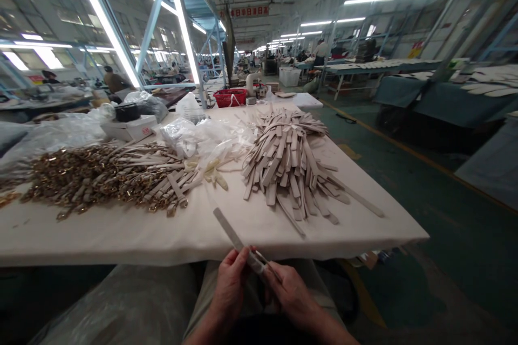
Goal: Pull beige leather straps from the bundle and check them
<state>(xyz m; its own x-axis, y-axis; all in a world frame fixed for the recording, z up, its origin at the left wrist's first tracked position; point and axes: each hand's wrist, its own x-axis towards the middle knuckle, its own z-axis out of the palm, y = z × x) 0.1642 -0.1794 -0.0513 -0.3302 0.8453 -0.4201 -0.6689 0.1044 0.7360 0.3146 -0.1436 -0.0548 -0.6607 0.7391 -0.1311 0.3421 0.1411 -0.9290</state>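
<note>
Pinched between thumb and fingers of the left hand, a strap slants towards 11 o'clock, its near end caught in the right hand's closed fingers, at 6 o'clock in the view. Beside that end shows a thin shiny piece, too small to identify. At 12 o'clock in the distance, red Chinese characters end legibly in "日清日高"; a red mark on the white box, at 10 o'clock, cannot be read. Flat, narrow and greyish beige, the strap has its far end over the pale tabletop and its near end past the edge. From the hands, a heap of similar loose straps lies at 1 o'clock, and a pile of straps with gold-coloured buckles at 10 o'clock.
</note>
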